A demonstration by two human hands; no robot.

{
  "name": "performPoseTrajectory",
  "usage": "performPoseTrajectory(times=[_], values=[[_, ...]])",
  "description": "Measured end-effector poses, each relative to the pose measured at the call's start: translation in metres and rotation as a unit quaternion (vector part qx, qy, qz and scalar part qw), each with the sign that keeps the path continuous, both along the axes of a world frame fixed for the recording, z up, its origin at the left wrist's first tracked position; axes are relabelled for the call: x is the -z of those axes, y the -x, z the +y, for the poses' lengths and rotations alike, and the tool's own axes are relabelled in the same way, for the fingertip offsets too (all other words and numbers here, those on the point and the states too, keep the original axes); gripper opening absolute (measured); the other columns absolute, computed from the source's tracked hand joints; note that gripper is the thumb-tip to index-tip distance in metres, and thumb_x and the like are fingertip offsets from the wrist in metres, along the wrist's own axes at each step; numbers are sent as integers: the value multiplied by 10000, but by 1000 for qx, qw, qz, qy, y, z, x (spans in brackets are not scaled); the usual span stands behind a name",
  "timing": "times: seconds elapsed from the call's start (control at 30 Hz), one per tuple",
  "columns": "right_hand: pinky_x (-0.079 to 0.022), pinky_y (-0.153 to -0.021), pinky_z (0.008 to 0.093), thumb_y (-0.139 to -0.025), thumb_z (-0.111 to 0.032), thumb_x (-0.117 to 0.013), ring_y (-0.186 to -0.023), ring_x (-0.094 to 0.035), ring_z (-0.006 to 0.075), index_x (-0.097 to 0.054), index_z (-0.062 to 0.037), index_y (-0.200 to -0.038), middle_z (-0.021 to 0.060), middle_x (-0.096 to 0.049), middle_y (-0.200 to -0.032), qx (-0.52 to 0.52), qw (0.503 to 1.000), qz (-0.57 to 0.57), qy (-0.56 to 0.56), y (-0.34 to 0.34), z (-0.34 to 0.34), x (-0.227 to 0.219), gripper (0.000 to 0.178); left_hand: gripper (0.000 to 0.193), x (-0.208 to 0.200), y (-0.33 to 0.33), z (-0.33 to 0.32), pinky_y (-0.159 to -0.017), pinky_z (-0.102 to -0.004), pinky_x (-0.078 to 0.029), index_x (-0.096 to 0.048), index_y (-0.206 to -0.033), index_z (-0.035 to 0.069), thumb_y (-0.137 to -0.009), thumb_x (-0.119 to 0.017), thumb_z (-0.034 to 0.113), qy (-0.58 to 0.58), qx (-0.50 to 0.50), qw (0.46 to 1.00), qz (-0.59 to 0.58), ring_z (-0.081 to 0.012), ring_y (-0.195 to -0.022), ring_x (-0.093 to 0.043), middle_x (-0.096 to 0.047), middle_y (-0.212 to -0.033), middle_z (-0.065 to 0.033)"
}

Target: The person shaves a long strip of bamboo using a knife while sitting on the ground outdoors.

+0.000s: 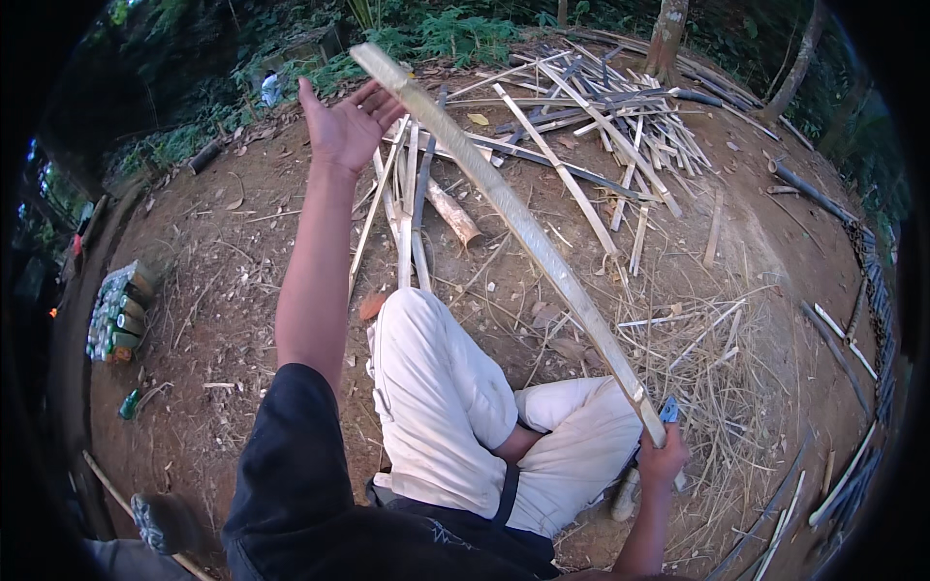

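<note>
Your strip point(528, 230) runs on a slant in front of you, its far end up past your left hand point(349, 131) and its near end down by your right knee. Your right hand point(665, 459) is closed around that near end, fingers wrapped on it. Your left is spread, palm bared and thumb clear of the strip, with the fingertips at its edge — whether they carry any weight, you cannot tell from here.

A blue tool point(669, 409) shows just above your right fist; whether the same hand grips it is hidden. If it has a blade, keep the edge turned away from your wrist and thigh.

To handle this length well, let the left fingers cradle the far end lightly while the right fist steers, and turn the strip slowly so each face catches light. Long stock like this probably whips if jerked. Mind your pale trousers point(436, 387) beneath it, the shavings point(722, 402) by the right knee — and the pile point(635, 145) ahead.
</note>
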State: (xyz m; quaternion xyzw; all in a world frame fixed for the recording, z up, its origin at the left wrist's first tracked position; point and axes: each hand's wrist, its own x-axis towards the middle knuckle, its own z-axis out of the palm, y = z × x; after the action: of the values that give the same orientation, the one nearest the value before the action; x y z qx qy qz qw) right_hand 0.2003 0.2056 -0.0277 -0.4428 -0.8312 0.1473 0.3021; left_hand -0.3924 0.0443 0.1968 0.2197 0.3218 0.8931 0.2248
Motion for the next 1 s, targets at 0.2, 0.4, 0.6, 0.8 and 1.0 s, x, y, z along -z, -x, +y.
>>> performPoseTrajectory(times=[0.2,0.4,0.6,0.8,1.0], values=[[-470,-718,499,-698,-21,-720,-828,-597,442,-561,-8,-949,207,-602,-882,-54,995,-41,-68,-11,43,21,298,785,14,43,-27,-837,-426,-540,-516,-1125,-26,-888,-462,720,-127,64,990,-6,-249,-820,-608,-602,-924,-147],[-433,-856,521,-706,17,-681,-989,-539,455,-545,-10,-996,230,-559,-1036,-66,995,-34,-65,8,125,22,321,291,4,-16,-52,-454,-254,-295,-387,-669,116,-876,-524,268,-275,130,952,47,-107,-438,-324,-351,-538,19],[-370,-1010,535,-763,-179,-770,-1207,-460,412,-486,-75,-1258,191,-501,-1276,86,983,-108,-124,25,131,13,580,318,-12,-85,-53,-404,-249,-268,-364,-624,140,-867,-530,260,-315,88,935,137,-90,-371,-273,-301,-475,33],[-383,-1025,539,-859,-495,-666,-1216,-470,461,-433,-27,-1376,313,-471,-1294,294,924,-187,155,-86,101,171,735,337,-23,-140,-46,-367,-232,-279,-369,-662,149,-927,-484,322,-319,57,914,243,-84,-357,-317,-333,-464,18],[-416,-986,542,-866,-521,-633,-1193,-495,455,-437,-8,-1361,277,-507,-1274,280,818,-315,392,-136,-12,214,739,231,-17,-185,-22,-315,-272,-331,-390,-777,119,-939,-508,235,-341,192,875,284,-102,-317,-330,-358,-440,32]])
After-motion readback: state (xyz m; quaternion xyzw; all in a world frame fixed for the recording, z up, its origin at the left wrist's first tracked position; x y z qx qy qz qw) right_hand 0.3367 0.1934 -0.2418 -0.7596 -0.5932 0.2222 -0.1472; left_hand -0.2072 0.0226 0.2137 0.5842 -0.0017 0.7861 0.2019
